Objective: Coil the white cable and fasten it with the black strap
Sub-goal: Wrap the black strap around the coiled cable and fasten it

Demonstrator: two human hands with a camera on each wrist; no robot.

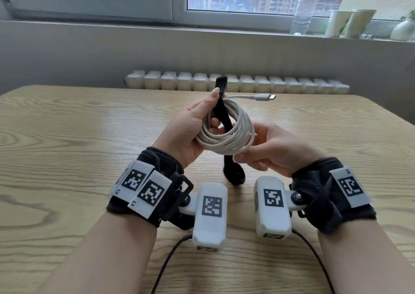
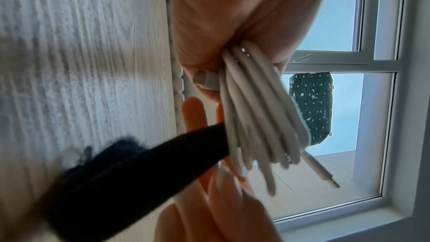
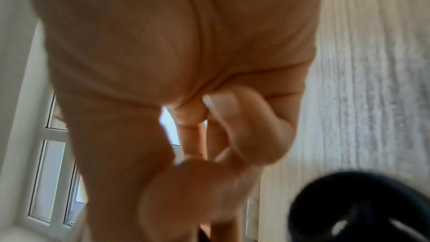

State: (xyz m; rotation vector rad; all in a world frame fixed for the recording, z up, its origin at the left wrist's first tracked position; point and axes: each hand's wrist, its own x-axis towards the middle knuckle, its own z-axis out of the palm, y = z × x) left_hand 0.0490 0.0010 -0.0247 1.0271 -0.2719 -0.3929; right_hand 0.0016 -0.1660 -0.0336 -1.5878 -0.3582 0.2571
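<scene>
The white cable point(image 1: 226, 134) is wound into a coil held above the wooden table point(image 1: 67, 136). Its USB-C plug point(image 1: 265, 97) sticks out to the right. My left hand point(image 1: 202, 123) grips the coil's left side, thumb pinning the black strap point(image 1: 221, 111) against the top. The strap passes through the coil, and its looped end point(image 1: 233, 172) hangs below. My right hand point(image 1: 253, 145) pinches the coil's lower right edge. In the left wrist view the cable strands point(image 2: 253, 117) leave the left hand's grip and the strap point(image 2: 139, 172) crosses them. The right wrist view shows the curled right hand point(image 3: 209, 135) and the blurred strap point(image 3: 360, 205).
A white radiator point(image 1: 235, 84) runs behind the table's far edge. On the window sill at back right stand a clear bottle point(image 1: 302, 12), two paper cups point(image 1: 350, 22) and a small vase point(image 1: 403, 29). Two black camera leads point(image 1: 166, 266) trail off the near edge.
</scene>
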